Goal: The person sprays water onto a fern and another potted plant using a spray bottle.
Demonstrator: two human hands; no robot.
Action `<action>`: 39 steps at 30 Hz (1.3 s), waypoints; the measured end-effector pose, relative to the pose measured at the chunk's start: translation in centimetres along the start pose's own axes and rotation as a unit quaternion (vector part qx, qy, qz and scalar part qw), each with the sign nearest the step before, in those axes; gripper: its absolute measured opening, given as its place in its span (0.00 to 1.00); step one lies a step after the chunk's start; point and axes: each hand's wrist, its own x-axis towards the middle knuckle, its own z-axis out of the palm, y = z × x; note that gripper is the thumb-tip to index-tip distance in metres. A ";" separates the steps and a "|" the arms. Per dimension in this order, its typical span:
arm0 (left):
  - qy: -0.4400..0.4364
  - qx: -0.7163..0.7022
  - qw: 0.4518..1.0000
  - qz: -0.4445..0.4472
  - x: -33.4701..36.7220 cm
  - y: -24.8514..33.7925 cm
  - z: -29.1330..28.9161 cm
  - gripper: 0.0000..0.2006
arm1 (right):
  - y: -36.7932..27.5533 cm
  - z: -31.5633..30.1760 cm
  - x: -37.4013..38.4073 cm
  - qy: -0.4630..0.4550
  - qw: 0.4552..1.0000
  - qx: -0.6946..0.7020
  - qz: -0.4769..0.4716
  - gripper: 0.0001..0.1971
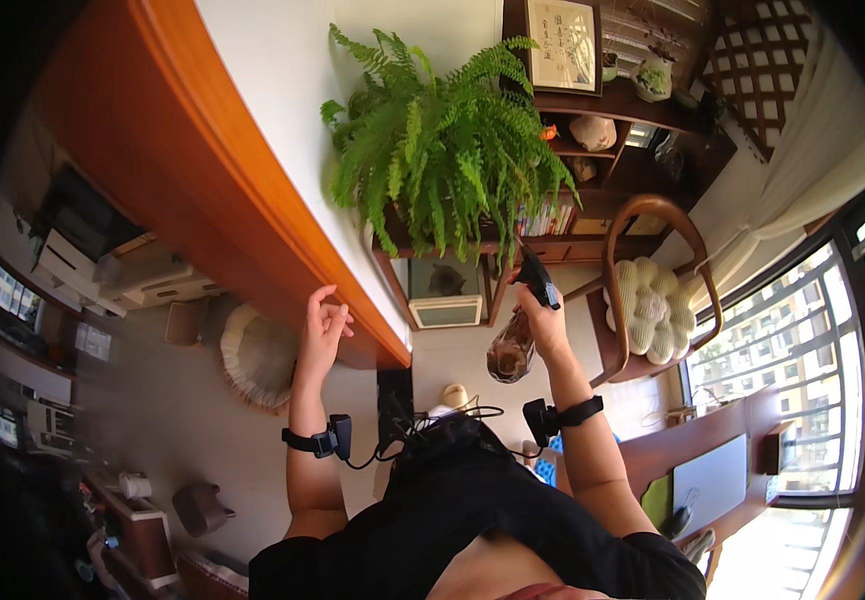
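Note:
My right hand (545,318) is closed around the neck of a spray bottle, its black trigger head (535,278) pointing up and forward. Below my fist hangs the bottle's brownish see-through body (511,352). Ahead of it a large green fern (443,140) spreads out, its long fronds drooping near the nozzle. My left hand (326,325) is raised in the air beside the orange-brown wooden door frame (243,170), fingers apart and a little bent, with nothing in it. Black straps with small devices sit on both forearms.
Behind the fern stands a dark wooden shelf (578,105) with books and ornaments. A wooden chair (718,300) with a flower-shaped cushion (650,312) is to the right. A desk with a closed laptop (711,484) lies at lower right. A round pet bed (256,358) rests on the floor at left.

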 end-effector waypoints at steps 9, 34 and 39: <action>-0.114 0.239 0.939 0.221 17.0 1.5 10.4 0.18 | 0.0 3.5 10.8 0.041 0.969 -0.223 -0.097 0.08; -0.041 0.491 0.821 0.289 23.9 6.4 16.5 0.11 | -1.4 -6.4 21.2 -0.074 0.947 -0.310 -0.023 0.12; -0.077 0.557 0.753 0.342 28.6 7.4 23.1 0.19 | 0.0 -7.9 21.8 -0.098 0.953 -0.262 -0.113 0.11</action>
